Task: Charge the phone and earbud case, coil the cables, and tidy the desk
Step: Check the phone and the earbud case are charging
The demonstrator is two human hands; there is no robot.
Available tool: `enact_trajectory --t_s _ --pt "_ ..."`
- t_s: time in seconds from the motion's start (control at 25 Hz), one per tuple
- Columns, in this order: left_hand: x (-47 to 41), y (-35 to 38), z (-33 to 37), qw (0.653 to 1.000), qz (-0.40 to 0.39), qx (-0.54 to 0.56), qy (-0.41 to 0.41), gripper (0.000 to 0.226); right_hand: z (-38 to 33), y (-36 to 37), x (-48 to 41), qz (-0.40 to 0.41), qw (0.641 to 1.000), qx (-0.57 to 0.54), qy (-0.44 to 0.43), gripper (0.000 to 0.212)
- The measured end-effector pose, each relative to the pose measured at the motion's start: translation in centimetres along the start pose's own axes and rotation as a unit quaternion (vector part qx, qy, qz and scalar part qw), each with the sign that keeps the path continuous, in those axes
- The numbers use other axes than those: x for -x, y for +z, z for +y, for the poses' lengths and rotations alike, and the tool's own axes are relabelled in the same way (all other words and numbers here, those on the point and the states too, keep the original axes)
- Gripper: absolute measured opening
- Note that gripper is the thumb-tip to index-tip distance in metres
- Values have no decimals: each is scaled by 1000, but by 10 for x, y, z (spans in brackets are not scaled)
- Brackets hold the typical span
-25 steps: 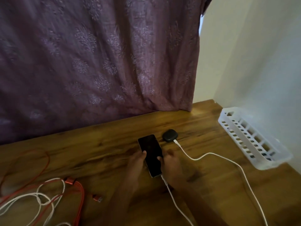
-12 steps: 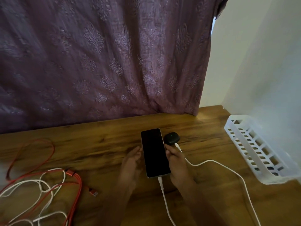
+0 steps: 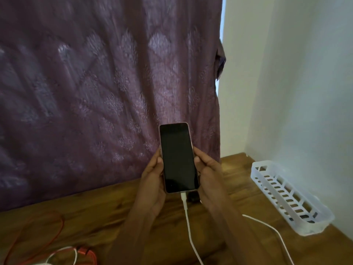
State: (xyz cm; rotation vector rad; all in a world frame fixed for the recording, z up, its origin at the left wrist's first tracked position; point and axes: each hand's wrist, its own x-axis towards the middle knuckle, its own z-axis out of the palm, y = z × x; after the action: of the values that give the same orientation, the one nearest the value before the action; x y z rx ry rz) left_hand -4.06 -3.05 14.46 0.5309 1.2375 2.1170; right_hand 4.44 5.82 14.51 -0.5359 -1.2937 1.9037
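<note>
While the red and white cable tangle (image 3: 80, 255) lies loose at the near edge of the desk (image 3: 95, 217), uncoiled, a white charging cable (image 3: 189, 230) climbs to the plug at the bottom of the phone (image 3: 178, 157). The left hand (image 3: 152, 180) grips one long edge and the right hand (image 3: 208, 175) the other, fingers curled round it, holding it upright above the desk with the screen dark. Here's the danger: that cable hangs fairly straight, so any higher lift could tug the plug loose. Just beyond, a dark shape, likely the earbud case (image 3: 193, 197), peeks out below the phone. A second white cable (image 3: 271, 230) trails beside the right forearm, and a careless swing could drag it. Whether it reaches the case, I can't tell. Further back sits a white basket (image 3: 286, 197).
</note>
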Motion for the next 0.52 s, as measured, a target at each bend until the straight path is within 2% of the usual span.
enact_trajectory --t_s 0.24,0.52 --pt "8 39 67 990 -74 -29 113 35 -65 27 4 -38 992 -33 -112 29" --pt "29 59 93 982 -88 -20 167 33 -92 34 17 -81 981 -81 -153 32"
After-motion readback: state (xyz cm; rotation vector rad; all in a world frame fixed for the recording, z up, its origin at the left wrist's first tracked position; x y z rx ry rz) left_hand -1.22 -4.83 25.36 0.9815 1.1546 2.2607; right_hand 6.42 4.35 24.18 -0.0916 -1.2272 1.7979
